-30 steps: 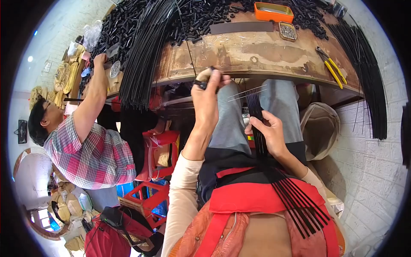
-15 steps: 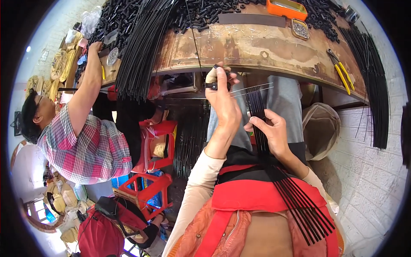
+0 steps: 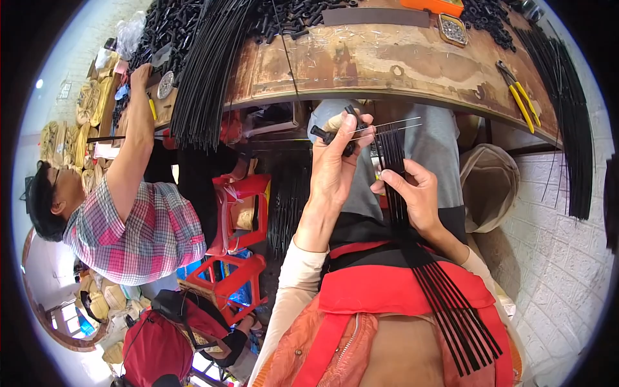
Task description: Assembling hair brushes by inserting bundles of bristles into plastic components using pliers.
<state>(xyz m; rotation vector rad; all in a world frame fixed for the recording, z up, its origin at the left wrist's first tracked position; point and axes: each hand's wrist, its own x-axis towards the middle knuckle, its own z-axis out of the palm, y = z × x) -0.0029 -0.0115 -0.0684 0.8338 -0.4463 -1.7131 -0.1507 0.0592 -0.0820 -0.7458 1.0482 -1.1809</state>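
My left hand point(image 3: 330, 169) is raised in front of the table edge, its fingers closed round black plastic fittings point(image 3: 321, 134). From beside these fingers two thin metal wires point(image 3: 407, 120) stick out to the right. They cross the upper ends of a flat row of thin black rods point(image 3: 451, 309); I cannot tell whether they pass through the rods. My right hand point(image 3: 418, 195) pinches this row between thumb and fingers just below the wires. The rods' lower ends fan out over the red and black apron point(image 3: 393, 287) on my lap.
The wooden table point(image 3: 380, 68) carries a heap of black fittings point(image 3: 177, 45), a long rod bundle point(image 3: 213, 77), yellow-handled pliers point(image 3: 521, 103) and a tin of small metal parts point(image 3: 452, 29). At right is a fabric bin point(image 3: 480, 193). A co-worker point(image 3: 135, 232) reaches over the table's left end.
My left hand has turned and come slightly lower, so the black fittings in it show more. The wires now slope up to the right. My right hand keeps its pinch on the rods.
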